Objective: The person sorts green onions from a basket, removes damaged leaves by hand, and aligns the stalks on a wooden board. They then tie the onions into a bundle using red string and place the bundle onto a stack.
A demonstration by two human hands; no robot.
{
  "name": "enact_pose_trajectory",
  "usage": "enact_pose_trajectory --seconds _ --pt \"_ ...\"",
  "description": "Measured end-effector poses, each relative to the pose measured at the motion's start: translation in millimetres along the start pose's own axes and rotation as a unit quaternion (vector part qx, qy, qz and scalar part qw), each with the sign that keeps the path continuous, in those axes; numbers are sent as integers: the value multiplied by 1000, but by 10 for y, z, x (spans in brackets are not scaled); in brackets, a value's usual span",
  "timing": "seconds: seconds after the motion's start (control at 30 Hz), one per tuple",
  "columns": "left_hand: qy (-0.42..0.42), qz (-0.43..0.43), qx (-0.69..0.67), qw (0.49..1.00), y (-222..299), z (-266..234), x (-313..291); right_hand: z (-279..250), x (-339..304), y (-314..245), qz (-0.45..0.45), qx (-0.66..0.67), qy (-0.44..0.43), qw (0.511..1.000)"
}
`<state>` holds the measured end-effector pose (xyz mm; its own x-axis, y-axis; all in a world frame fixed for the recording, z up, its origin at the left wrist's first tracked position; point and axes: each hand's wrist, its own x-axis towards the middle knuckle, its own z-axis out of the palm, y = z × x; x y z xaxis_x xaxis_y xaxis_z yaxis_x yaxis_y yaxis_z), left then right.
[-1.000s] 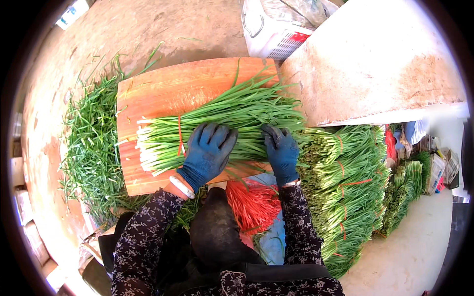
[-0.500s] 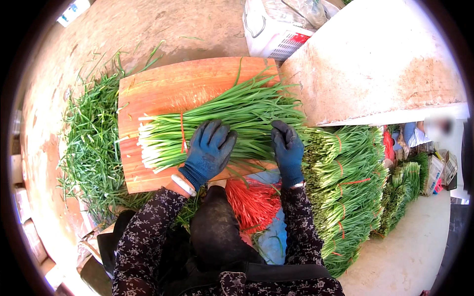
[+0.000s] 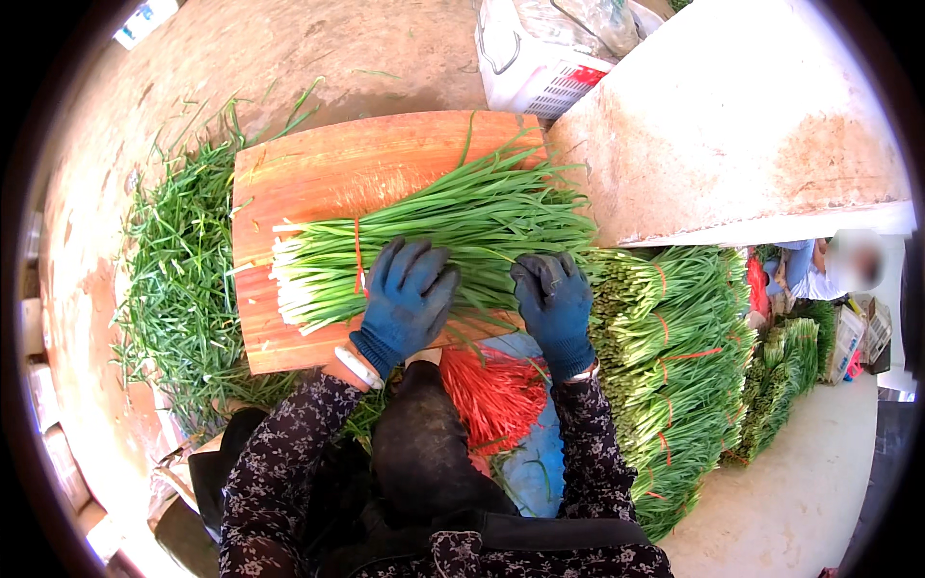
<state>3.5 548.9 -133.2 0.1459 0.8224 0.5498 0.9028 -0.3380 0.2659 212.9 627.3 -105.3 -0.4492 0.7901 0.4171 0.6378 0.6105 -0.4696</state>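
Observation:
A bundle of garlic chives (image 3: 424,217), pale stem ends to the left, lies on an orange wooden board (image 3: 318,178). A red tie (image 3: 357,252) goes round it near the stems. My left hand (image 3: 409,294), in a blue-and-black glove, rests flat on the bundle just right of the tie, fingers stretched out and slightly apart. At the bundle's near leafy side is my right hand (image 3: 556,308), gloved alike. Its fingers are curled in and pressed together at the end of a thin chive leaf (image 3: 493,252), which they seem to pinch.
Loose green leaves (image 3: 183,289) are heaped left of the board. Red ties (image 3: 491,395) lie by my knee. Tied chive bundles (image 3: 674,385) are stacked at right, below a pale slab (image 3: 732,125). A white crate (image 3: 540,67) stands behind; another person (image 3: 819,270) is at far right.
My right hand has moved a little left and nearer to me, its fingers curling at a leaf. My left hand stays on the bundle. The person at far right has come further into view.

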Motion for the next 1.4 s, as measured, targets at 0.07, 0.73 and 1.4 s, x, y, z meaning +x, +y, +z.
enact_pose_trajectory --seconds 0.07,0.73,1.4 --pt "18 -29 -32 999 6 -58 15 -48 27 -97 -5 64 5 998" --pt "-208 -310 -540 755 -639 -303 639 463 35 -811 195 543 75 813" --pt "61 -362 -703 609 -786 -1355 831 1321 296 -655 -70 -98 -3 993"
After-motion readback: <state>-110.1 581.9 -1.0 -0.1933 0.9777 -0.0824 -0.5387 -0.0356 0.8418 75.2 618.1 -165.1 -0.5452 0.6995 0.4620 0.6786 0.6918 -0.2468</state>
